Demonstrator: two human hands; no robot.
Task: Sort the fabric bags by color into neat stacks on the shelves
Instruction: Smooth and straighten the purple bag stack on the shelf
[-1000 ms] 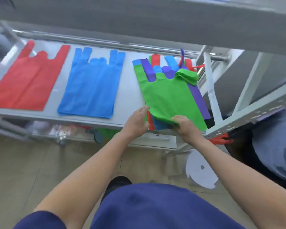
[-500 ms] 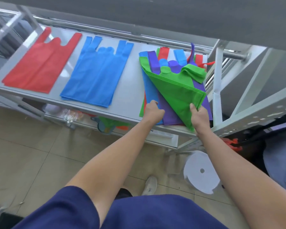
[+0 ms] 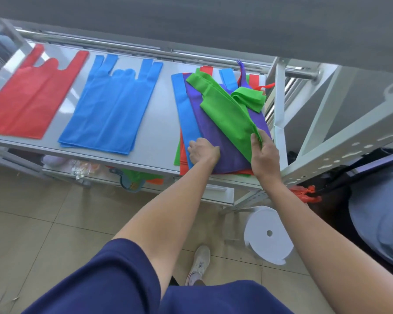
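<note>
We wear a navy short-sleeved top (image 3: pixel 114 277), our forearms bare, and a white sneaker (image 3: pixel 199 264) with laces.

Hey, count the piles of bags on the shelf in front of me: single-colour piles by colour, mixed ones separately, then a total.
Red pile: 1
Blue pile: 1
Mixed pile: 1, including the green bag held up at one corner by the right hand
Total: 3 piles
</note>
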